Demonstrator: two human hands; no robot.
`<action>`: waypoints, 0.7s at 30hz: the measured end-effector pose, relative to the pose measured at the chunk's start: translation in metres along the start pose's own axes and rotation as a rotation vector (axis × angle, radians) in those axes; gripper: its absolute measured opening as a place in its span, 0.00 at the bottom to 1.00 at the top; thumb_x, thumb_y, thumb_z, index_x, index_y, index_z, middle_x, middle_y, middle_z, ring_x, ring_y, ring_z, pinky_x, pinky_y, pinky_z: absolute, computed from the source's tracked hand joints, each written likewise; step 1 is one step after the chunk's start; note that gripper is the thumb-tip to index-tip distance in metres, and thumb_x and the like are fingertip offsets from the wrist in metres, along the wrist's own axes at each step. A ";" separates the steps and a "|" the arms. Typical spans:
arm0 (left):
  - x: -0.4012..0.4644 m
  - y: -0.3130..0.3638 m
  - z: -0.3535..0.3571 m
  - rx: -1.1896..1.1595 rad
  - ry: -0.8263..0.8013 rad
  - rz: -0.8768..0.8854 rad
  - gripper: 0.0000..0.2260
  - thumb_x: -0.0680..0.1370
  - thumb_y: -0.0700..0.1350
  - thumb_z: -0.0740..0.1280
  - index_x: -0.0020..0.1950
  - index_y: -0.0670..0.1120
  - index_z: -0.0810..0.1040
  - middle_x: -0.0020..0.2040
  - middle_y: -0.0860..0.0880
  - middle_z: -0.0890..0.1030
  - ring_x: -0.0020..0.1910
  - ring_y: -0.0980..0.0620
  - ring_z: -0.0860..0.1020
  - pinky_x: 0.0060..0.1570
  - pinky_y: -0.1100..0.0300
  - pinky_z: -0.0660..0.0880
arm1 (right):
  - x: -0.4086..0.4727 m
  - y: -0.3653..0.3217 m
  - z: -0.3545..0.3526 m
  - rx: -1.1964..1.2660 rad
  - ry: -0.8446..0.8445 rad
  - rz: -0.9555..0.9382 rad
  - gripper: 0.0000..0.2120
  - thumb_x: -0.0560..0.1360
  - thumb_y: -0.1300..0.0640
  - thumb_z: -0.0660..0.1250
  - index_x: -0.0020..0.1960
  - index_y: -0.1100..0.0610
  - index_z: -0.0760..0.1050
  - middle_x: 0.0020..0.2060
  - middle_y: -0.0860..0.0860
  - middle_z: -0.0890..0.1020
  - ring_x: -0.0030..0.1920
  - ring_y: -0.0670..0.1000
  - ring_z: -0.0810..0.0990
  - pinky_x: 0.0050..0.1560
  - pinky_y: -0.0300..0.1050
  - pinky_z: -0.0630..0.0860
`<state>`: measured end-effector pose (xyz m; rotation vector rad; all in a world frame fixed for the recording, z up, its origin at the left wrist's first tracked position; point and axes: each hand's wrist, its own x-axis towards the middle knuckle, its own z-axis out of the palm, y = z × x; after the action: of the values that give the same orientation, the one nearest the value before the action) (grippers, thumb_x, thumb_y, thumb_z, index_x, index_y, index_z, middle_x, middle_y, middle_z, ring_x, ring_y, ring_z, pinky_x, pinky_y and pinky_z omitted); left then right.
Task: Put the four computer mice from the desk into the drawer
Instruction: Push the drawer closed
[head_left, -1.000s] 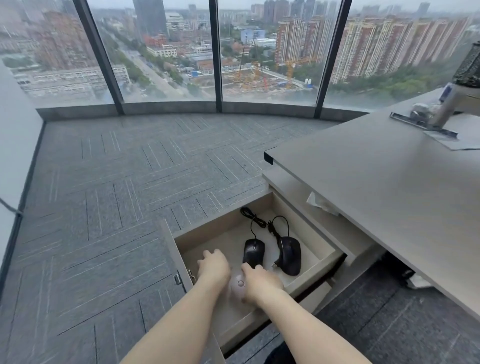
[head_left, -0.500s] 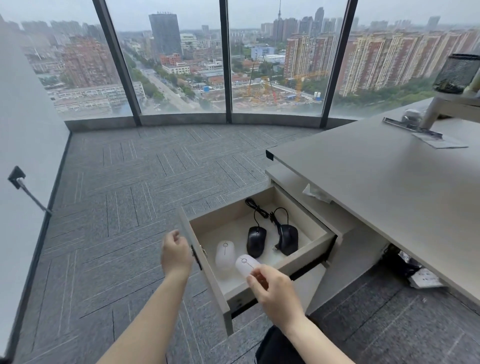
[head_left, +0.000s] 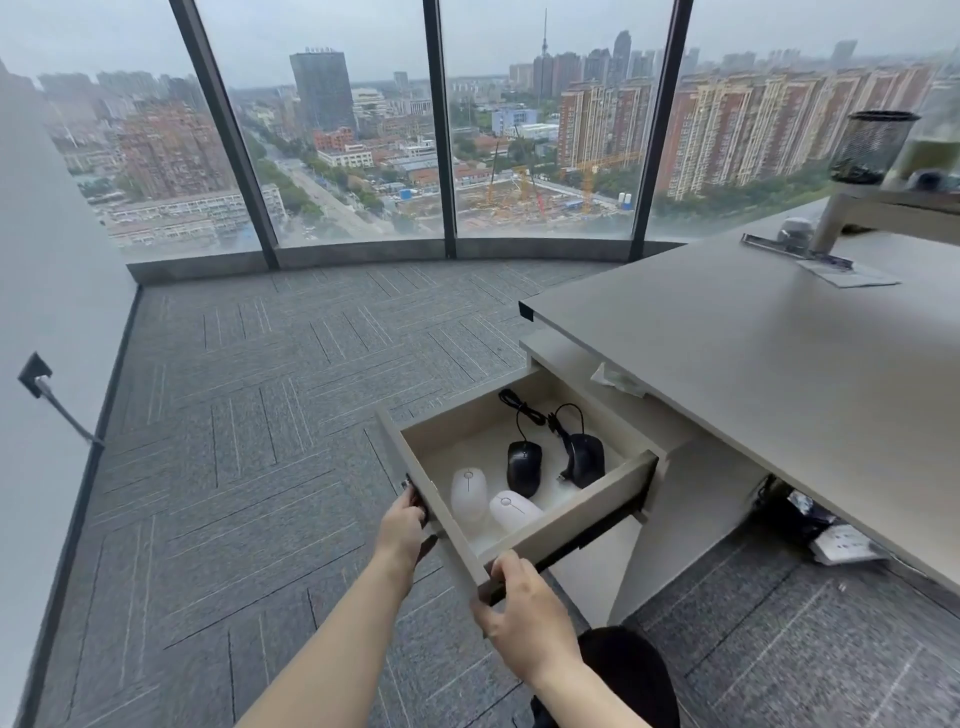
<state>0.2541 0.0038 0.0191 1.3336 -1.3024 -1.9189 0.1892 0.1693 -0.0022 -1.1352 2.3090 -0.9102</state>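
Note:
The beige drawer (head_left: 587, 512) stands pulled out under the desk. Inside lie two white mice, one (head_left: 468, 491) at the left and one (head_left: 513, 510) beside it nearer the front. Behind them lie two black corded mice, one (head_left: 523, 467) in the middle and one (head_left: 587, 458) to the right, cables trailing to the back. My left hand (head_left: 401, 527) grips the drawer's front panel at its left end. My right hand (head_left: 522, 610) holds the front panel's near corner.
The grey desk top (head_left: 779, 374) stretches to the right, with a monitor stand base (head_left: 797, 249), a mesh pen cup (head_left: 870, 148) and a paper on it. Grey carpet (head_left: 249, 415) lies left of the drawer. Cables and a power strip (head_left: 841, 543) sit under the desk.
My right hand let go of the second white mouse in the drawer and moved to the drawer front's corner. My left hand closed on the front panel's left end.

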 end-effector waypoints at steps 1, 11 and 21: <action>0.004 0.000 0.007 0.027 -0.026 -0.008 0.27 0.77 0.33 0.50 0.72 0.53 0.68 0.63 0.51 0.78 0.63 0.49 0.76 0.62 0.49 0.73 | 0.003 0.005 -0.004 -0.003 0.020 0.017 0.10 0.74 0.45 0.65 0.48 0.49 0.68 0.47 0.46 0.77 0.44 0.49 0.77 0.41 0.45 0.74; 0.040 0.010 0.113 0.100 -0.260 -0.018 0.30 0.75 0.31 0.53 0.74 0.53 0.65 0.56 0.58 0.77 0.65 0.47 0.75 0.69 0.47 0.67 | 0.048 0.069 -0.070 0.125 0.235 0.249 0.10 0.75 0.46 0.66 0.46 0.51 0.69 0.43 0.48 0.78 0.38 0.48 0.78 0.35 0.44 0.73; 0.068 0.011 0.207 0.013 -0.308 -0.087 0.29 0.77 0.33 0.53 0.76 0.51 0.62 0.68 0.49 0.70 0.67 0.46 0.73 0.66 0.50 0.69 | 0.089 0.123 -0.113 0.182 0.403 0.498 0.35 0.76 0.41 0.65 0.74 0.60 0.59 0.70 0.60 0.71 0.65 0.60 0.75 0.56 0.51 0.76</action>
<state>0.0379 0.0362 0.0142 1.1490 -1.4196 -2.2488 0.0025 0.1954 -0.0158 -0.2863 2.5726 -1.1890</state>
